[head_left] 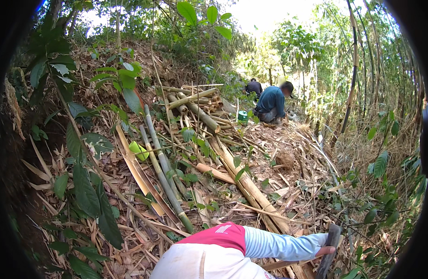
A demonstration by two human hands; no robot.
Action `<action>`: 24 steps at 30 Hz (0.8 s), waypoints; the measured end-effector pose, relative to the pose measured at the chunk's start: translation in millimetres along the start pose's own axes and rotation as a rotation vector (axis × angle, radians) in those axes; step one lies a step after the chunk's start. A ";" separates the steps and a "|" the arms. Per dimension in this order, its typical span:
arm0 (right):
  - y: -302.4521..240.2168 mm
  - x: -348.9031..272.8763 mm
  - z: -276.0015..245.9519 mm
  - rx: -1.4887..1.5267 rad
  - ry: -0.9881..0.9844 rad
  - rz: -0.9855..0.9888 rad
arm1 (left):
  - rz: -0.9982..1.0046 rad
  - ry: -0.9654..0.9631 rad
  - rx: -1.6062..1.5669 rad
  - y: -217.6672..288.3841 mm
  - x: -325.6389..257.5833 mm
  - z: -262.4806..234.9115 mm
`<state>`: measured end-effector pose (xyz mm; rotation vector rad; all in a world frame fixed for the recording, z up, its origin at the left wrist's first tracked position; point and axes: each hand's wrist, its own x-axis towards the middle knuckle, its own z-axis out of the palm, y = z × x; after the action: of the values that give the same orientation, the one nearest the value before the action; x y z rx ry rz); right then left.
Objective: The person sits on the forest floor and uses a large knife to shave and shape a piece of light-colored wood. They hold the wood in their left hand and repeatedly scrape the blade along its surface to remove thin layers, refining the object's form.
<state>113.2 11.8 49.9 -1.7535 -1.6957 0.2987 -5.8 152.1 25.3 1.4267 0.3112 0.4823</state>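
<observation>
Fingers (327, 250) of the left hand (322, 250), its forearm covered by a pale-blue striped sleeve (281, 246), are closed on a dark, flat, blade-like tool (334, 236) at lower right, near long, tan split-bamboo lengths (252, 188); the right hand's fingers cannot be told.

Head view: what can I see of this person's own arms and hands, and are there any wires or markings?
Only one arm shows. Its light blue sleeve, faintly striped, comes out of red cloth bearing a small white striped marking. The sleeve reaches the hand, whose visible fingers look bare. No wires show.
</observation>
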 end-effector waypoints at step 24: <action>18.8 5.0 -4.3 0.049 -0.036 -0.032 | -0.023 -0.155 -0.045 -36.7 21.6 12.6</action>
<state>131.3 16.6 43.3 -1.6935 -1.7254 0.3561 23.8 149.2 -7.7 1.4059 0.1906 0.3557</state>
